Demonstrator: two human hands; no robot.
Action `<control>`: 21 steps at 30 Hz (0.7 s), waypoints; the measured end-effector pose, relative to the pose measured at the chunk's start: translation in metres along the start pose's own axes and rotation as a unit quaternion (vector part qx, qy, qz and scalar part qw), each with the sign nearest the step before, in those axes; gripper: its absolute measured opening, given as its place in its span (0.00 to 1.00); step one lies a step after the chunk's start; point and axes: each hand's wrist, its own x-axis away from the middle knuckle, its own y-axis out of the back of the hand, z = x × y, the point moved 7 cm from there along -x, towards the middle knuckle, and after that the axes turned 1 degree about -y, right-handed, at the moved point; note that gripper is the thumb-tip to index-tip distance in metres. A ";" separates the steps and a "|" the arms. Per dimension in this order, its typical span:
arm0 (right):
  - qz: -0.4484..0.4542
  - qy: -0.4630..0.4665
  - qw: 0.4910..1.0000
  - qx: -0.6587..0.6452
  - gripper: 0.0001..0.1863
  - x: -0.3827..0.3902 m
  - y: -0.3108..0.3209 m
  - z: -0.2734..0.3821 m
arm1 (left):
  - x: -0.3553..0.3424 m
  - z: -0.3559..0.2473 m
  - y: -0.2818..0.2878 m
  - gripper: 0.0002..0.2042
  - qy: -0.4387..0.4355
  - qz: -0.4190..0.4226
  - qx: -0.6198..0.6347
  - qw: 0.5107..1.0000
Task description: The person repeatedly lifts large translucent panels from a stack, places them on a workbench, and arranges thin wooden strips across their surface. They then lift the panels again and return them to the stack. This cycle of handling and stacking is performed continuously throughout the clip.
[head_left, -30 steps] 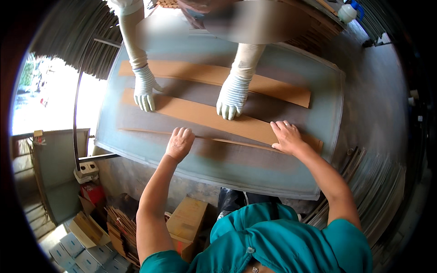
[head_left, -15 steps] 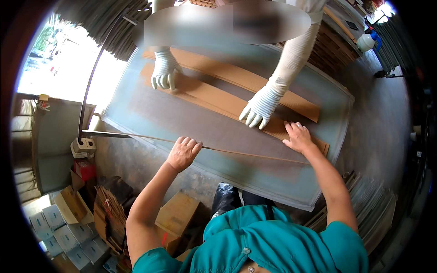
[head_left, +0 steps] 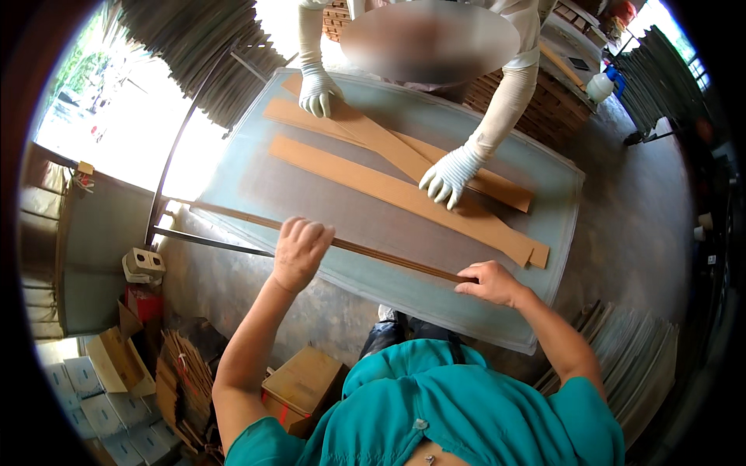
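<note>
Long thin brown cardboard strips [head_left: 381, 262], seen almost edge-on as a narrow stack, stretch over the near side of a grey-green mesh screen panel [head_left: 524, 318]. My left hand [head_left: 301, 252] is closed round them left of their middle. At their right end my right hand [head_left: 491, 283] pinches them between thumb and fingers. Farther off, a flat cardboard strip [head_left: 350, 177] lies on the panel. A co-worker's two white-gloved hands rest on another strip [head_left: 381, 144], which slants across the flat ones.
Opposite me a co-worker leans over the panel. Stacked panels [head_left: 622, 365] stand at the lower right. A cardboard box [head_left: 307, 380] and white boxes [head_left: 105, 415] fill the lower left. A dark metal frame [head_left: 210, 242] reaches toward the panel's left side.
My right hand has left the flat strip on the panel and moved nearer me, onto the held strips' right end. The co-worker's strip now slants across the others.
</note>
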 end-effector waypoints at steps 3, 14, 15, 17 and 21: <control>-0.186 0.052 0.972 0.133 0.12 0.035 0.033 0.038 | 0.004 0.017 0.028 0.12 0.038 -0.064 -0.046 0.996; -0.338 0.020 0.868 0.363 0.17 0.137 0.110 0.080 | 0.071 0.079 -0.018 0.16 0.150 -0.013 -0.099 0.984; -0.314 0.009 0.879 0.359 0.17 0.140 0.105 0.076 | 0.073 0.079 -0.027 0.16 0.147 -0.001 -0.084 0.986; -0.299 -0.007 0.888 0.349 0.16 0.145 0.094 0.074 | 0.081 0.086 -0.044 0.16 0.157 0.044 -0.064 0.985; -0.313 -0.020 0.887 0.338 0.15 0.164 0.075 0.073 | 0.070 0.074 -0.059 0.16 0.138 0.078 -0.042 0.986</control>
